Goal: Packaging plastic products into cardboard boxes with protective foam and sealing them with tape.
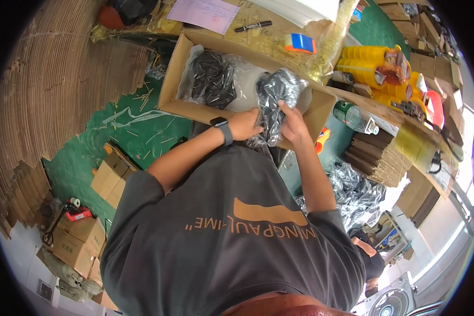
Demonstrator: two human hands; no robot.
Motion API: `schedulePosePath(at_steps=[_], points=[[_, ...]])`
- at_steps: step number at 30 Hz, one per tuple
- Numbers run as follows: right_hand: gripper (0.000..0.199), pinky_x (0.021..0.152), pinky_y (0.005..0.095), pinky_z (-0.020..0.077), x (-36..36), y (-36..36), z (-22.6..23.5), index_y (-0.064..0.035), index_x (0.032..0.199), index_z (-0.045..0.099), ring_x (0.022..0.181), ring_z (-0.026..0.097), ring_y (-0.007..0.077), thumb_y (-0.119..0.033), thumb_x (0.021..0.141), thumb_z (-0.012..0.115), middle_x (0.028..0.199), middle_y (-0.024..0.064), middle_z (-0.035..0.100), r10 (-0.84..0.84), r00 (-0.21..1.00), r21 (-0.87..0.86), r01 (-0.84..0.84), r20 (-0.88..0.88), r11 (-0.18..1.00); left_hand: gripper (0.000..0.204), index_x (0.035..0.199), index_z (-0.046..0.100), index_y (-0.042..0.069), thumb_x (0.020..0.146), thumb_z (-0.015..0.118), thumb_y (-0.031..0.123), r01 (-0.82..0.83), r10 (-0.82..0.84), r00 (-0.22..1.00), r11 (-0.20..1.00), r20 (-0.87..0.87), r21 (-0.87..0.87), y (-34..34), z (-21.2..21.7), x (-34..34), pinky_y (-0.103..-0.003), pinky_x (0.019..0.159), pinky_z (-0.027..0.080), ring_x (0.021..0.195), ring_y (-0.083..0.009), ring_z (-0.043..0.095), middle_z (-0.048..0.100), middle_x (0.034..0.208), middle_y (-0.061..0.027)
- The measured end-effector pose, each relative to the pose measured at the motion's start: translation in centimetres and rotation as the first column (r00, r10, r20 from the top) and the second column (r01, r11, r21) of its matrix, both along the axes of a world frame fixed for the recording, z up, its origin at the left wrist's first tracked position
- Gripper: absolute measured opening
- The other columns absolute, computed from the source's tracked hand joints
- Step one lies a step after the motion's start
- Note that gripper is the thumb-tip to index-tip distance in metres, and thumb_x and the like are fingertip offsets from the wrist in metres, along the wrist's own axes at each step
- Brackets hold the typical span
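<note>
Black wrapped item (278, 87) in clear film is at the R end of an open cardboard box (169, 84), its near end reaching over the box's near wall toward the person's torso. Step in hand, my guess: handling the 2nd bagged pc. at the box, either setting it in or lifting it out; can't tell which from one view. A similar black bundle (213, 79) sits in the L end, w/ white lining (246, 87) showing btwn the two.

Next move prob. calls for keeping both hands on the pc., gathering the loose film & clearing the near wall w/o snagging.

Fingers: L hand (244, 125) has its fingers curled in on the L side of the near end, holding film; R hand (295, 125) holds the R side, one digit laid on top of the wrap. So the item's btwn the two hands, touching both, its bulk beyond the fingertips, farther into the box. How tight they grip, can't tell.
</note>
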State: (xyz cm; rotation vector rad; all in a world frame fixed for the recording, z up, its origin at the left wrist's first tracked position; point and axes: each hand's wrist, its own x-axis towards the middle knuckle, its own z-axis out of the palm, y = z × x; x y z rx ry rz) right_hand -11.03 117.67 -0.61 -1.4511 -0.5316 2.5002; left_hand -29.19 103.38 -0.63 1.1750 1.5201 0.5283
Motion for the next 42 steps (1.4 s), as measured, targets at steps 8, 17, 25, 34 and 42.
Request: schedulePosePath(at_steps=[8,17,25,34,42], points=[[0.051,0.102,0.0427,0.0520,-7.7,0.9,-25.5,-0.0042,0.140,0.062,0.127,0.063,0.0224,-0.036,0.103,0.076,0.138,0.0124,0.069,0.348,0.821,-0.053,-0.365,0.452,0.930,0.068,0.157,0.047,0.005,0.096,0.077,0.010,-0.276,0.288,0.956,0.948,-0.051,0.160,-5.7,7.1,-4.7,-0.043,0.108,0.052,0.128,-0.0352,0.067,0.069,0.139,-0.0181],[0.069,0.106,0.0494,0.0546,-5.2,1.7,-20.3,0.0014,0.133,0.071,0.121,0.069,0.0450,-0.054,0.092,0.071,0.126,0.0262,0.075,0.473,0.499,0.458,-0.864,0.726,0.208,0.063,0.159,0.045,0.004,0.102,0.072,0.005,-0.145,0.133,0.979,0.987,0.154,0.070,-4.3,5.9,0.9,-0.042,0.111,0.053,0.129,-0.0299,0.067,0.069,0.139,-0.0209],[0.021,0.080,0.0498,0.0598,28.4,-3.4,3.3,-0.0066,0.101,0.074,0.090,0.073,0.0380,-0.027,0.096,0.072,0.096,0.0166,0.075,-0.624,0.412,0.719,-0.580,0.664,0.383,0.060,0.159,0.042,-0.001,0.105,0.067,0.007,0.193,-0.204,0.951,0.979,0.234,0.070,1.4,7.4,11.4,-0.041,0.114,0.049,0.133,-0.0287,0.064,0.064,0.145,-0.0216],[0.055,0.088,0.0504,0.0514,49.4,-17.8,-6.1,-0.0160,0.144,0.058,0.104,0.067,0.0352,-0.015,0.091,0.071,0.118,0.0130,0.064,-0.318,-0.256,0.066,-0.676,0.913,0.734,0.055,0.154,0.051,0.000,0.104,0.069,0.011,0.528,-0.530,0.824,0.846,0.202,0.066,4.1,8.3,27.9,-0.041,0.114,0.049,0.133,-0.0286,0.065,0.068,0.142,-0.0198],[0.048,0.089,0.0495,0.0593,54.5,-16.8,14.0,-0.0083,0.128,0.074,0.101,0.074,0.0393,0.001,0.081,0.069,0.117,0.0154,0.075,-0.500,0.329,0.596,-0.518,0.801,0.614,0.106,0.165,0.029,-0.004,0.083,0.090,0.023,0.693,-0.641,0.712,0.578,-0.286,0.431,6.3,8.0,42.0,-0.050,0.129,0.028,0.159,-0.0436,0.031,0.033,0.170,-0.0292]])
